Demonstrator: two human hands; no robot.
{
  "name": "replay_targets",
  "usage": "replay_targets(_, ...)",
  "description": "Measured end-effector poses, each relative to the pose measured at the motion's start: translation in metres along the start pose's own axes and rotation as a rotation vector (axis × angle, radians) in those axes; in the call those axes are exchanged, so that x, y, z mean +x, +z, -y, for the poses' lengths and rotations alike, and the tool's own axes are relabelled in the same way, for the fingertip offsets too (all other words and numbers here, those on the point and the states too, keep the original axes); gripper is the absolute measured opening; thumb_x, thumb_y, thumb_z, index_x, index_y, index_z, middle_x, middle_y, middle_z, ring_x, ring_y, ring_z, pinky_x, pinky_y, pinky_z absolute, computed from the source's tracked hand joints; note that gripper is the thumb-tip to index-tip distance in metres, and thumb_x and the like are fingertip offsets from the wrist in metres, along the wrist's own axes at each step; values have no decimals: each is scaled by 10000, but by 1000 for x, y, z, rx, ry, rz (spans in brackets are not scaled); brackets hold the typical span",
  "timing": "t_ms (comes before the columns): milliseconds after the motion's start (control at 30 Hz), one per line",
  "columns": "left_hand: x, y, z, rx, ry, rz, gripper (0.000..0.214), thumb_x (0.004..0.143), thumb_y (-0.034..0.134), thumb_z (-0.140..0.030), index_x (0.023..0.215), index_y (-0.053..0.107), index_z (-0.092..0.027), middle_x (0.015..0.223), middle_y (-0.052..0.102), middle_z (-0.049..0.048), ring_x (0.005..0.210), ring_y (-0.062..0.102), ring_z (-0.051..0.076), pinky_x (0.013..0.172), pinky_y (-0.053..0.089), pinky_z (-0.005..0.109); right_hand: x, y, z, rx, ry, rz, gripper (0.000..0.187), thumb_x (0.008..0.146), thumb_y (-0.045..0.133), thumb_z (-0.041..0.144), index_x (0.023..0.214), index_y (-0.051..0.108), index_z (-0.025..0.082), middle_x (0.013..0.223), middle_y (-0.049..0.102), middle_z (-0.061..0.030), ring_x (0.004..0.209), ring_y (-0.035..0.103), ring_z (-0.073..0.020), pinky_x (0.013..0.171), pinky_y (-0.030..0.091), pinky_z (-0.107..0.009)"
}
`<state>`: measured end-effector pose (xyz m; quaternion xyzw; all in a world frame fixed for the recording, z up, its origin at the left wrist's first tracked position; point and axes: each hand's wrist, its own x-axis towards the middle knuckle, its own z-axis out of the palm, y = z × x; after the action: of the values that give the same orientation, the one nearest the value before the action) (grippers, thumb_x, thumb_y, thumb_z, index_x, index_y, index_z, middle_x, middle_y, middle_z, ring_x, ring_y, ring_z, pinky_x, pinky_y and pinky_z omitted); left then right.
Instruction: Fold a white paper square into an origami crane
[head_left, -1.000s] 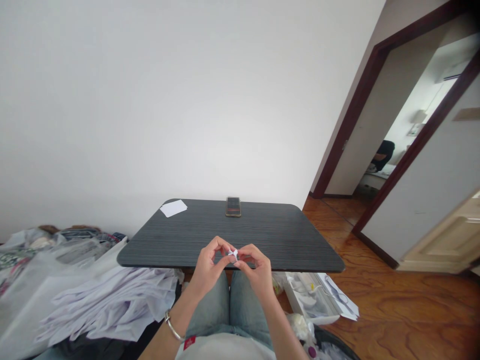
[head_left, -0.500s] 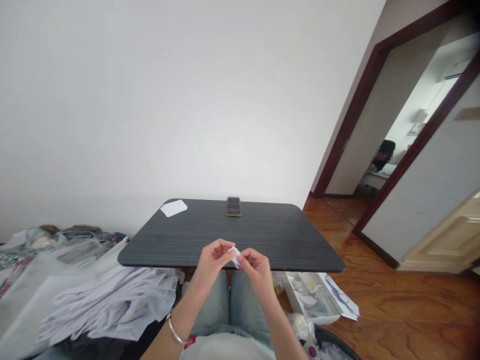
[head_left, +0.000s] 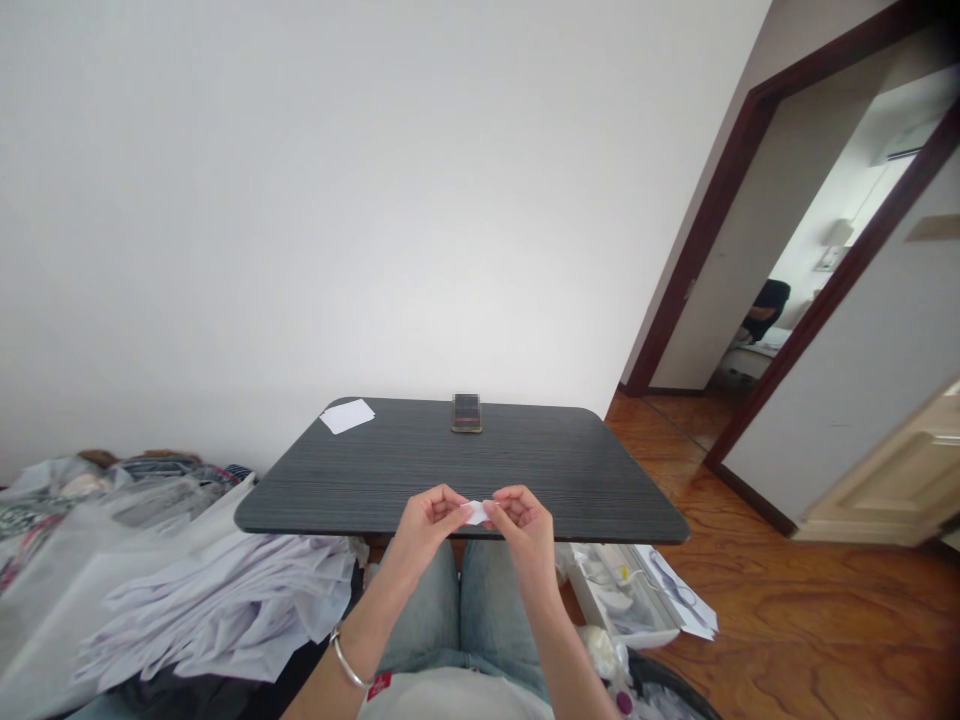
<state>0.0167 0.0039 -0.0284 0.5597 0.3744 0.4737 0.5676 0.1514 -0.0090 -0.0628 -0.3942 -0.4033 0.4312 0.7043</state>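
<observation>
A small piece of white folded paper [head_left: 475, 513] is stretched between my two hands, just above the near edge of the dark table [head_left: 450, 465]. My left hand [head_left: 429, 520] pinches its left end between thumb and fingers. At the other end, my right hand [head_left: 523, 525] grips it in the same way. The fingertips cover both ends of the paper, so its full shape is hidden. White paper sheets [head_left: 347, 415] lie at the table's back left corner.
A phone [head_left: 466, 413] stands at the table's back edge by the white wall. White cloth or paper [head_left: 225, 600] is heaped at the left. A white box [head_left: 626, 600] with small items sits at lower right. Through the doorway, a person [head_left: 766, 305] is partly visible.
My right hand has moved slightly up and to the right, turning outward. The paper, tilted before, now lies nearly level between my hands.
</observation>
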Motion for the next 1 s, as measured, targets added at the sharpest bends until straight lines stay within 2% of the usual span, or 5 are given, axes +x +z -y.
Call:
replay_targets(100,1,2,2,-41,27,-77,242,632,722,-323,645,557,-147,586,628,-9,555,560,114,552,419,217,-1,2,-2,35,-8,43,294,624,745,311,837,593,176,627,627,12,550,589,-129,524,504,-245)
replay_targets(233,2,5,6,-126,81,-151,271,608,739,-303,761,571,-156,624,606,-30,595,581,116,596,468,226,-5,7,-2,26,30,147,206,671,704,333,735,589,174,631,643,1,527,574,-120,509,489,-236)
replay_targets(500,2,5,12,-115,62,-137,320,606,744,-281,872,644,-135,674,647,8,659,620,149,666,488,264,-6,7,-1,-42,-3,111,209,696,672,360,688,599,164,557,615,4,437,512,-97,436,428,-214)
replay_targets(633,3,3,10,-89,7,-33,301,606,747,-276,853,680,-118,762,708,64,725,639,182,717,482,294,-6,6,2,-78,1,86,225,696,661,374,671,593,161,489,559,32,354,421,-64,352,330,-181)
replay_targets(1000,3,-1,7,-85,-19,-54,222,601,749,-312,694,674,-125,607,680,23,553,604,132,551,473,233,-3,5,5,-101,-13,101,211,708,649,351,665,572,159,484,501,53,370,374,-51,361,282,-175)
